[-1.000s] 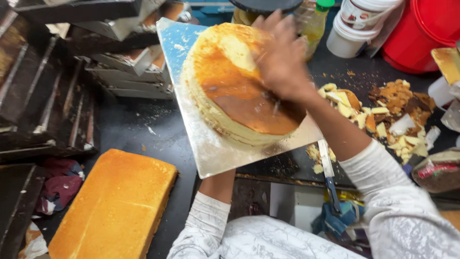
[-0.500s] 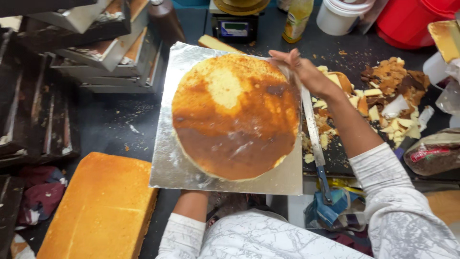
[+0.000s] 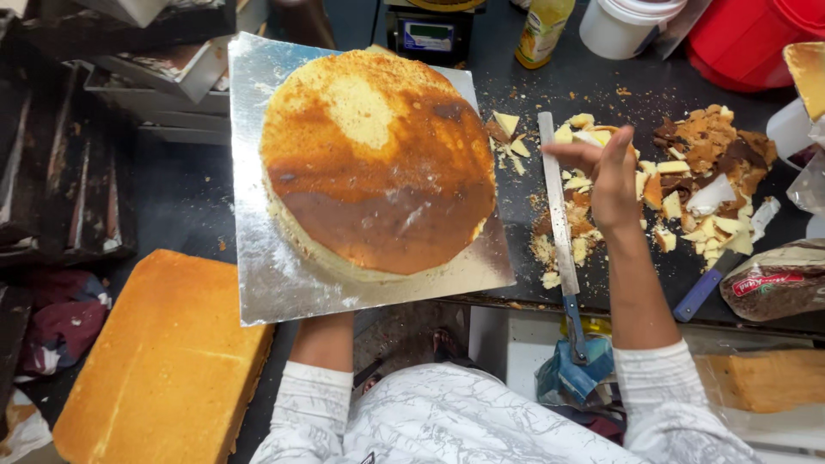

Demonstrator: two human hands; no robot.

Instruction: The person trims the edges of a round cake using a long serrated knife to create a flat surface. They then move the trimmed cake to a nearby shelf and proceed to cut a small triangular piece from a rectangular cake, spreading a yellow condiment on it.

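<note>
The left hand is hidden under the silver board (image 3: 284, 283), so its grip cannot be told; only the forearm shows below the board's near edge. The round cake (image 3: 378, 163) sits on the board, its rim close to the board's right and near edges, with more bare foil on the left. The right hand (image 3: 612, 176) hovers half open over the crumb pile (image 3: 687, 185), fingers loosely curled, holding nothing that shows. Just left of it a long knife (image 3: 559, 232) lies on the dark counter (image 3: 550, 103), its handle past the counter's near edge. Between the board and knife is a narrow open strip. Beyond the hand stand a white tub (image 3: 623, 26), a red bucket (image 3: 756, 39) and a yellow bottle (image 3: 541, 30); their contents cannot be seen.
</note>
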